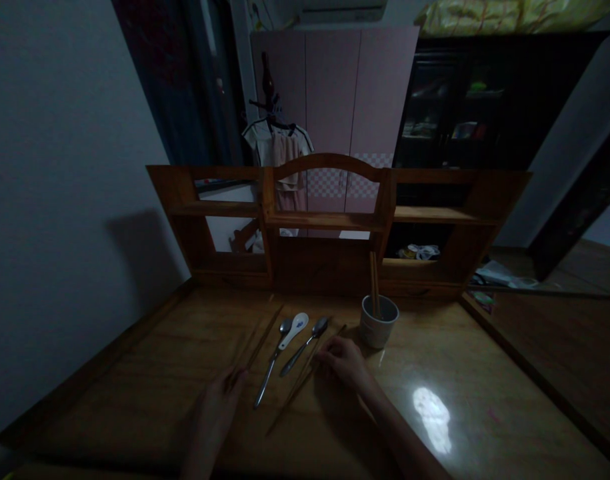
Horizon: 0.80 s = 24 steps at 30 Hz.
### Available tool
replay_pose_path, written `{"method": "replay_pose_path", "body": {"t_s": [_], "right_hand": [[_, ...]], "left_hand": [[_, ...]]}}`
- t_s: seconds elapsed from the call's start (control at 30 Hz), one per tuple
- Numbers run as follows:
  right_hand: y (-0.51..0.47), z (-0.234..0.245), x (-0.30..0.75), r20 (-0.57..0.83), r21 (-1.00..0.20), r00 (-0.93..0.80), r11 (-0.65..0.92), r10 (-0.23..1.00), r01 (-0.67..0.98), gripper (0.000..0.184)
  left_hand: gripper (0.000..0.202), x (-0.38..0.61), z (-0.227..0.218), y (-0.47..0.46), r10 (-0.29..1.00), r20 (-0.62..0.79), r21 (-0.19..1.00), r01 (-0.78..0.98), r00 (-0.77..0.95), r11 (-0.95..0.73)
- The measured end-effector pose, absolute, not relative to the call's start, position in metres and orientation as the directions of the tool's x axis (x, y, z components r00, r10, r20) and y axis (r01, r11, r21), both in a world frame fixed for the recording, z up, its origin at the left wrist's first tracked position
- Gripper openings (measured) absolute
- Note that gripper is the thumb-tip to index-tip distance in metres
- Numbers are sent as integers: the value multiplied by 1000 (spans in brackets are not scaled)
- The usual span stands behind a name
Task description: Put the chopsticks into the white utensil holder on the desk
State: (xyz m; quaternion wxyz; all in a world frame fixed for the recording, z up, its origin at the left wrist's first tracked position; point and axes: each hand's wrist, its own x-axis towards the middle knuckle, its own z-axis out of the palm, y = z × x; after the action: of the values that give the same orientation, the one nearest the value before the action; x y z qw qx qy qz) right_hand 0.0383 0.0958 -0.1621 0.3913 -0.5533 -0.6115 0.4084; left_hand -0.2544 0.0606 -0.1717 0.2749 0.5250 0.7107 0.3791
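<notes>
Lower centre: the left hand (222,393) grips chopsticks (265,337), blurred; the right hand (343,360) pinches sticks (291,400) beside a spoon (319,327). A slack pinch could let these splay into the spoon, and a wide swing could topple the cup (377,332), right of centre.

Right of the cup (379,335), a hand could pass low over the table (489,363). Behind the cup, the wooden shelf (329,220) bars the way; above its rim, standing chopsticks (373,275) jut up. Left of the cup, the right hand (341,359) with its held chopsticks (295,388), then metal spoons (319,326) and a white spoon (295,329), obstruct low passage.
</notes>
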Motion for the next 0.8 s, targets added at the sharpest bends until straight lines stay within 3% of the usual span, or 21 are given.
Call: {"method": "replay_pose_path", "body": {"t_s": [0.47, 0.67, 0.8], "right_hand": [[105, -138, 18, 100, -862, -146, 159, 984, 481, 11], [107, -125, -2, 165, -756, -182, 243, 969, 607, 45], [97, -128, -2, 193, -610, -83, 186, 978, 771, 49]], "left_hand": [[42, -248, -180, 63, 954, 52, 789, 598, -296, 143], [39, -243, -172, 58, 962, 42, 755, 639, -270, 146], [55, -239, -164, 52, 949, 42, 697, 690, -312, 196]]}}
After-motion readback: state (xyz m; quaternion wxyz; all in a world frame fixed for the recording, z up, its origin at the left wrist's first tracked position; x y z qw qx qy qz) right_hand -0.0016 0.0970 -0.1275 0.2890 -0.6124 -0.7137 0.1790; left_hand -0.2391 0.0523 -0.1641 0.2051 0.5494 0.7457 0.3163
